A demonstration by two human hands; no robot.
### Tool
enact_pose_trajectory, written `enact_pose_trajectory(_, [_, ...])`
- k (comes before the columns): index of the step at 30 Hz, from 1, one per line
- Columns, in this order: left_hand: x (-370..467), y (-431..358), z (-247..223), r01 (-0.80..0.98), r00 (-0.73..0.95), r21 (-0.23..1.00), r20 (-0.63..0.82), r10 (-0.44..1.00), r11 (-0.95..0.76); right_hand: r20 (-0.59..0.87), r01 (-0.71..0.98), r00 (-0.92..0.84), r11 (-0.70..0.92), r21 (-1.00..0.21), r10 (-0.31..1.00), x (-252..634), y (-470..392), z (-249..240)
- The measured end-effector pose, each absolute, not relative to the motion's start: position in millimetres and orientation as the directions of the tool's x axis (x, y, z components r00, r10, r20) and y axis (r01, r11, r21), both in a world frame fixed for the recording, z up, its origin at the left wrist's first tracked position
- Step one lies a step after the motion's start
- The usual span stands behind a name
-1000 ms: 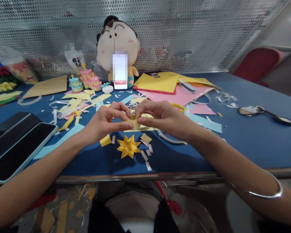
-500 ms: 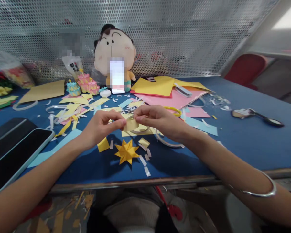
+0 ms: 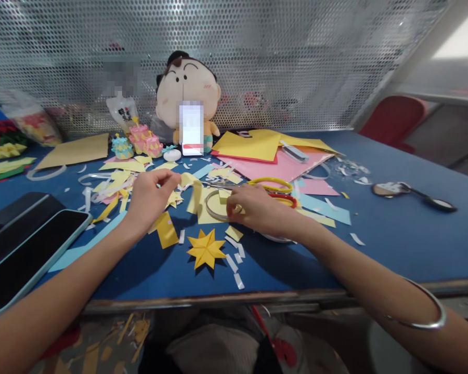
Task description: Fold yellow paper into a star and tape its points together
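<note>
My left hand point(image 3: 151, 200) pinches the end of a curled pale yellow paper strip point(image 3: 195, 191) above the table. To its right, my right hand point(image 3: 253, 208) is low over a roll of tape point(image 3: 214, 205), its fingers curled down at the roll's right side; whether they grip it is hard to tell. Scissors with yellow and red handles point(image 3: 275, 183) lie just behind my right hand. A folded yellow paper star point(image 3: 206, 249) rests nearer the front edge, with a yellow paper piece point(image 3: 166, 230) to its left.
A phone point(image 3: 35, 259) lies at the left. A plush doll point(image 3: 187, 85) stands at the back behind a lit phone point(image 3: 192, 130). Yellow sheets point(image 3: 249, 145), paper scraps and small paper cakes point(image 3: 144, 139) cover the back. A hand mirror point(image 3: 439, 205) is at the right.
My hands have moved apart: the left one went left with the paper strip, the right one moved right and down to the tape roll. The view has shifted slightly.
</note>
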State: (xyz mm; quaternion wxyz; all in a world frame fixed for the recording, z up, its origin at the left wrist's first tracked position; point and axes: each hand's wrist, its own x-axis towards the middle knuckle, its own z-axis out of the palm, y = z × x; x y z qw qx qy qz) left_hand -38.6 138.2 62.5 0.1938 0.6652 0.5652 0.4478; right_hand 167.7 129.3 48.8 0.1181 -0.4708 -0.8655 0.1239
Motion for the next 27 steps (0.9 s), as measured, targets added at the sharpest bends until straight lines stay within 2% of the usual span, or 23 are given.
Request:
enact_pose_trajectory(5, [-41.6,139.7,60.9,0.512,-0.137,0.819,0.377,0.916,-0.261,0.216,0.79,-0.467,0.514,-0.334,0.857,171.2,130.2,57.9])
enact_pose_trajectory(9, [-41.0,139.9,56.6,0.468,-0.091,0.844,0.34,0.936,-0.261,0.417,0.692,-0.391,0.561,-0.454,0.82,173.9,130.7,60.5])
enact_pose_trajectory(11, [-40.6,140.3,54.5,0.441,-0.059,0.855,0.33,0.942,-0.272,0.489,0.662,-0.372,0.594,-0.456,0.789,174.5,131.2,59.4])
enact_pose_trajectory(14, [-38.9,139.3,54.3,0.408,0.013,0.861,0.328,0.945,-0.305,0.571,0.665,-0.392,0.651,-0.366,0.722,173.9,130.4,56.8])
enact_pose_trajectory(18, [-35.2,133.5,58.2,0.389,0.082,0.846,0.362,0.928,-0.365,0.686,0.667,-0.466,0.731,-0.144,0.56,169.8,123.5,53.2])
enact_pose_trajectory(22, [-33.4,128.7,60.4,0.313,0.089,0.871,0.37,0.925,-0.378,0.686,0.659,-0.579,0.749,0.074,0.441,162.9,115.6,50.4])
enact_pose_trajectory(25, [-33.2,129.3,59.4,0.262,0.07,0.892,0.364,0.929,-0.369,0.655,0.618,-0.643,0.775,0.136,0.397,162.7,115.3,55.2])
enact_pose_trajectory(27, [-33.5,131.3,58.3,0.246,0.039,0.897,0.37,0.928,-0.368,0.671,0.582,-0.638,0.807,0.1,0.377,169.6,116.9,64.2])
